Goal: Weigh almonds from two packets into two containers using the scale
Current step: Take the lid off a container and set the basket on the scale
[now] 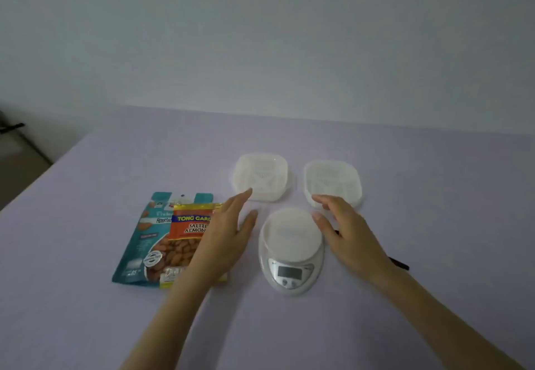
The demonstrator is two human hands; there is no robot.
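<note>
A white kitchen scale (291, 249) with a round platform and a blank display sits on the pale table. Behind it stand two white square containers with lids on, one at the left (261, 177) and one at the right (333, 182). Left of the scale lie two almond packets, a teal one (142, 239) with an orange-and-yellow one (185, 236) overlapping it. My left hand (224, 233) hovers open over the orange packet's right edge, fingertips near the left container. My right hand (344, 227) is open beside the scale, fingertips at the right container's front edge. Neither hand holds anything.
The table (86, 311) has a pale lilac cover, and its left edge drops to a dark floor. A plain wall runs behind the table. A thin black object (401, 264) shows just behind my right wrist.
</note>
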